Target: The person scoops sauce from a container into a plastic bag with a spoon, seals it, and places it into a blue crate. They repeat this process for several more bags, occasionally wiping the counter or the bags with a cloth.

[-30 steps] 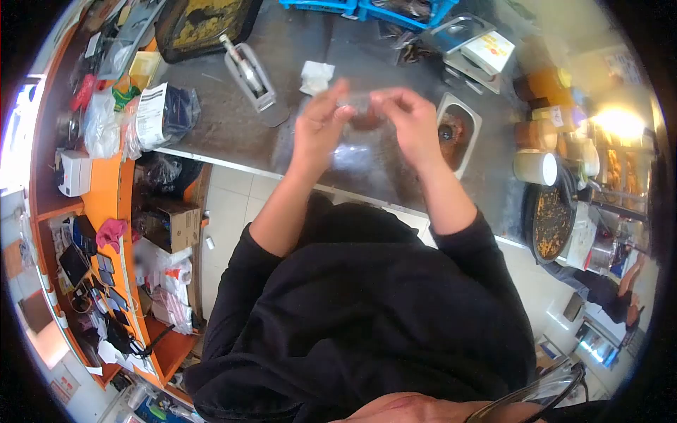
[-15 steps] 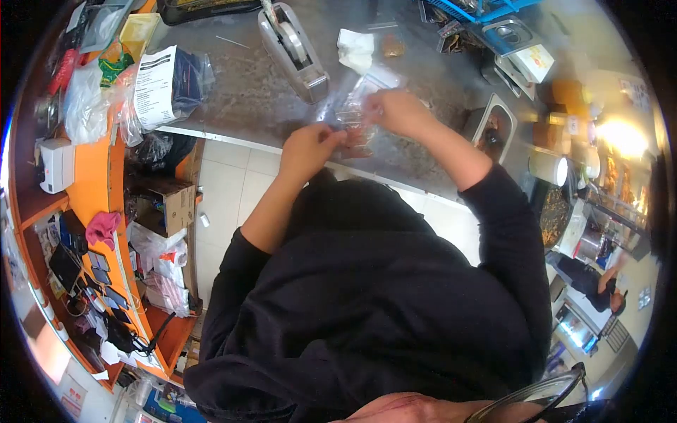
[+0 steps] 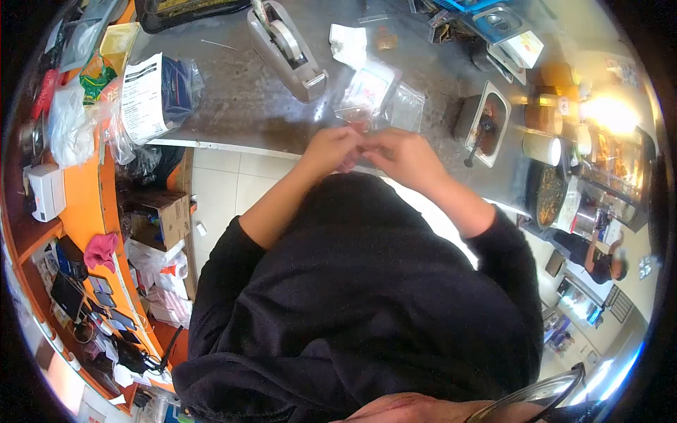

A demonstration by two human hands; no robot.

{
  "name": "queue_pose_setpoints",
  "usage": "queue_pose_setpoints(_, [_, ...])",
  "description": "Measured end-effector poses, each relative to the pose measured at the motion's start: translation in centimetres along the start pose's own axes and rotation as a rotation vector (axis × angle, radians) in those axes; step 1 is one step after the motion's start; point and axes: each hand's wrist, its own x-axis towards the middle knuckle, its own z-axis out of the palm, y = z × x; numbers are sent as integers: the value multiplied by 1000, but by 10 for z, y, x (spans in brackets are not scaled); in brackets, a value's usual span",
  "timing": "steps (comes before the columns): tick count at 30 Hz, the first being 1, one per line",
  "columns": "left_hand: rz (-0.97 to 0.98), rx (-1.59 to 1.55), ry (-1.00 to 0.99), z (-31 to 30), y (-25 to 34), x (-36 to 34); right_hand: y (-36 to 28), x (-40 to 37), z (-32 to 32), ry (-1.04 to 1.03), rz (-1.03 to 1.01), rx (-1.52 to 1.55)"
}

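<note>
My left hand (image 3: 333,149) and my right hand (image 3: 403,154) meet at the counter's front edge, fingertips pinched together around a small clear bag (image 3: 358,125) with reddish contents. The hands cover most of that bag. Just beyond them lies a clear packet with a white label (image 3: 368,86), and beside it on the right an empty-looking clear plastic bag (image 3: 407,106). A crumpled white tissue (image 3: 348,45) and a small bag with orange-brown contents (image 3: 386,39) rest farther back.
A grey tape dispenser (image 3: 288,51) stands left of the tissue. On the metal counter (image 3: 218,92) are also a wrapped package with a printed sheet (image 3: 144,99) and, at right, a metal container with a ladle (image 3: 486,125). Another person (image 3: 599,264) is at the far right.
My right hand has come down and toward my left hand, and both now pinch at the small bag. The labelled packet and the clear bag beside it show more plainly. The view has shifted slightly.
</note>
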Motion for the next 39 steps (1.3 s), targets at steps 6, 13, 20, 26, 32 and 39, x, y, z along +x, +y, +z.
queue_pose_setpoints(6, [84, 103, -25, 2, -12, -2, 2, -13, 16, 92, 206, 272])
queue_pose_setpoints(13, [253, 289, -31, 9, -3, -12, -8, -19, 9, 123, 309, 289])
queue_pose_setpoints(20, [435, 446, -56, 13, 5, -15, -15, -23, 4, 279, 233, 228])
queue_pose_setpoints(26, [309, 300, 20, 21, 17, -15, -17, -15, 15, 508, 10, -140])
queue_pose_setpoints(32, [222, 408, -112, 16, 5, -6, -20, -18, 16, 458, -109, -211])
queue_pose_setpoints(39, [403, 421, 48, 25, 5, -17, -8, -11, 12, 498, -5, -254])
